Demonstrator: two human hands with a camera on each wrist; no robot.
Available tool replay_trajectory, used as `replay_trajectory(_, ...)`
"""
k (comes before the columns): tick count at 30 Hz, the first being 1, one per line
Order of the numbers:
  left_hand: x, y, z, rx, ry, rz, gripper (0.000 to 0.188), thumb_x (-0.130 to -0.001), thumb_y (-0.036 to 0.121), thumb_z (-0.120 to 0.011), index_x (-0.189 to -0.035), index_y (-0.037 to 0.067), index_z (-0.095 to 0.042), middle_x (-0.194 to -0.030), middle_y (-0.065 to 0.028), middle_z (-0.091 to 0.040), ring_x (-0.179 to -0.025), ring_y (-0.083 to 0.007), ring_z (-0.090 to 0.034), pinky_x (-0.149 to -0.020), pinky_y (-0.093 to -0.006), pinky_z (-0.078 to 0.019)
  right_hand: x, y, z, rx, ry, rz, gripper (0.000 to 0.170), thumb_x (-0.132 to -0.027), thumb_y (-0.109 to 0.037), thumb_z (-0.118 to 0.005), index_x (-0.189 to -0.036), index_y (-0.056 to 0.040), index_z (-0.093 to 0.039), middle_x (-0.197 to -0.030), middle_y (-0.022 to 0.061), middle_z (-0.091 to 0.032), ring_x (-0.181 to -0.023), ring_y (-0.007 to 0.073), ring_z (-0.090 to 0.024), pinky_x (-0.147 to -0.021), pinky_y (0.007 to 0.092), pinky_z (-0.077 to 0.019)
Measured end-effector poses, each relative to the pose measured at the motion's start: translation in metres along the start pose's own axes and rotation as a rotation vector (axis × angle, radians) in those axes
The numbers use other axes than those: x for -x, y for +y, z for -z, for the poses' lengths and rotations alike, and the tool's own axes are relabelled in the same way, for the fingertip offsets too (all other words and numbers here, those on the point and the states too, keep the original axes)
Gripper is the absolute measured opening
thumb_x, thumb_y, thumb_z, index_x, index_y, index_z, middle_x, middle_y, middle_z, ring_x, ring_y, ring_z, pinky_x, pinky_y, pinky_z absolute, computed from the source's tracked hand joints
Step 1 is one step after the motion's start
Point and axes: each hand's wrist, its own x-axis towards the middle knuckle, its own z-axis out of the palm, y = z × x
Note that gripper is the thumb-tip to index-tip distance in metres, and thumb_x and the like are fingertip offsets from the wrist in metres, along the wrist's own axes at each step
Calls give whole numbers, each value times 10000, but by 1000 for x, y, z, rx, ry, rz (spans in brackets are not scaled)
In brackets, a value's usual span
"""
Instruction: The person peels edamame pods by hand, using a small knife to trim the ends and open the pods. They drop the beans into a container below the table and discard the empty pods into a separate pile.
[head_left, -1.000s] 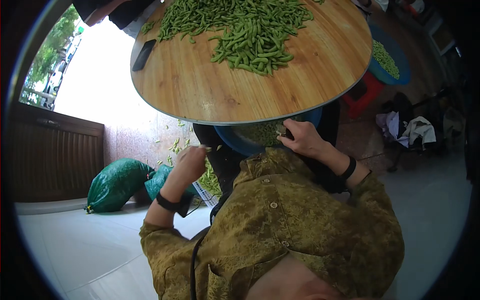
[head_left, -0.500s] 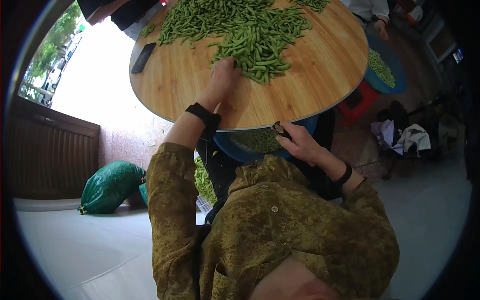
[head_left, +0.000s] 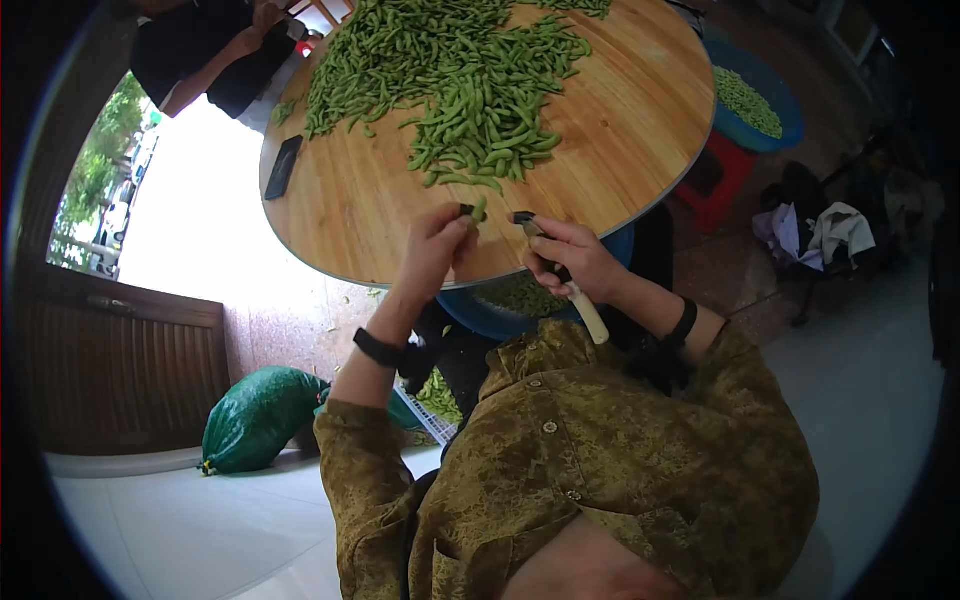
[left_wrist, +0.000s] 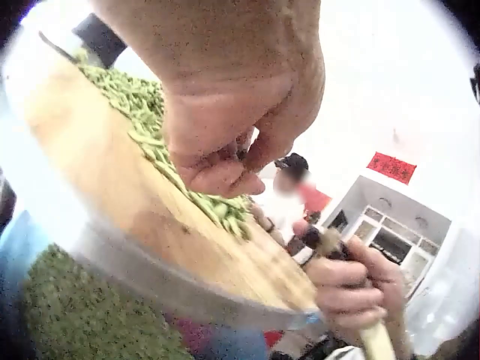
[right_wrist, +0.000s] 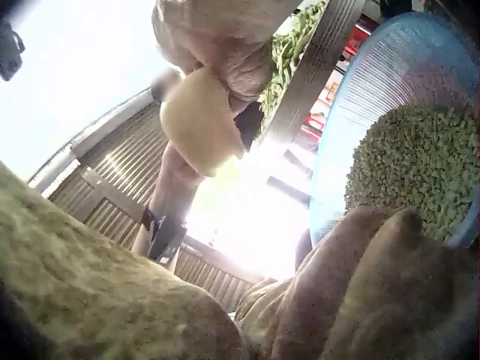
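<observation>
Your bench (head_left: pixel 630 125) is round, with bare wood along its near side and to the right, so there is room to work short of the pods; its near edge curves close to you, and anything pulled past it may drop. The pile (head_left: pixel 445 80) fills the far middle. Below the near edge sits the blue tub (head_left: pixel 622 250), partly hidden by the bench. Your right hand (head_left: pixel 585 265) grips a tool (head_left: pixel 590 315), its pale handle sticking out towards you past the edge; give it space when you turn. Your left hand (head_left: pixel 438 245) pinches one pod (head_left: pixel 479 209) over the bench's near side, just short of the pile. Expect the pod to be light, firm but pliable, easily bruised and perhaps slick if damp; hold it lightly near one end, leaving the rest exposed.
</observation>
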Motion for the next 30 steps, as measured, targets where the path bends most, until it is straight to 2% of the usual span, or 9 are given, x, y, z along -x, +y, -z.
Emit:
replay_trajectory(2,15,0,-17,210,-62,7,160,-945,172,-503,-920,36,-584,-679,8,-540,-515,-57,-480,-443,-177,-337,1,-8,-7,-86,-22,-14,104,-961,-134,-434,-975,-45,-486,-712,31,-500,-515,67,-443,-404,199,-350)
replay_trajectory(3,20,2,-22,158,-92,-3,185,-953,180,-499,-961,22,-594,-677,10,-534,-508,-58,-462,-445,-186,-333,-1,-4,-3,-46,-96,-5,127,-967,-139,-435,-1026,-45,-496,-750,28,-508,-528,63,-441,-402,194,-343)
replay_trajectory(7,30,11,-36,199,-55,-9,184,-950,144,-479,-961,9,-604,-632,43,-479,-502,-48,-420,-451,-204,-320,3,1,-1,-104,-108,-46,156,-975,-141,-424,-1077,-44,-491,-770,24,-508,-538,60,-437,-406,190,-341)
replay_trajectory(9,31,8,-36,128,-79,-46,212,-956,140,-470,-1047,1,-603,-638,54,-462,-528,-37,-405,-477,-201,-322,7,-1,-2,-139,-114,-32,193,-980,-138,-412,-1135,-45,-483,-783,23,-506,-538,58,-429,-412,185,-340)
replay_trajectory(15,34,3,-37,57,-55,-100,196,-954,116,-475,-1059,-3,-591,-666,57,-456,-578,-34,-401,-515,-206,-327,13,-6,-7,-258,-167,-40,233,-995,-118,-379,-1190,-3,-433,-816,61,-482,-549,75,-413,-426,192,-348)
replay_trajectory(25,40,-7,-48,30,0,-235,218,-961,124,-472,-1109,6,-581,-701,43,-474,-608,-44,-427,-538,-201,-342,16,-1,-12,-124,-32,14,191,-981,-108,-420,-1119,2,-494,-784,58,-502,-516,78,-442,-405,196,-362)
replay_trajectory(27,34,-16,-48,400,-85,-57,223,-966,139,-475,-1128,21,-573,-716,29,-492,-601,-63,-438,-532,-207,-362,15,-2,-11,-215,-30,-34,280,-969,-102,-431,-1233,-29,-489,-810,39,-523,-508,51,-424,-407,174,-350)
replay_trajectory(28,32,-18,-46,400,-82,-59,223,-966,139,-475,-1128,21,-573,-716,29,-492,-601,-63,-438,-532,-207,-362,15,-2,-9,-214,-33,-35,280,-969,-102,-431,-1233,-29,-489,-810,39,-523,-508,51,-424,-407,174,-350)
replay_trajectory(30,29,-23,-42,916,-359,64,239,-970,155,-477,-1162,36,-555,-720,14,-499,-579,-83,-435,-514,-216,-371,15,0,-5,-348,-136,-71,267,-970,-103,-432,-1221,-34,-493,-811,41,-523,-509,54,-425,-397,172,-346)
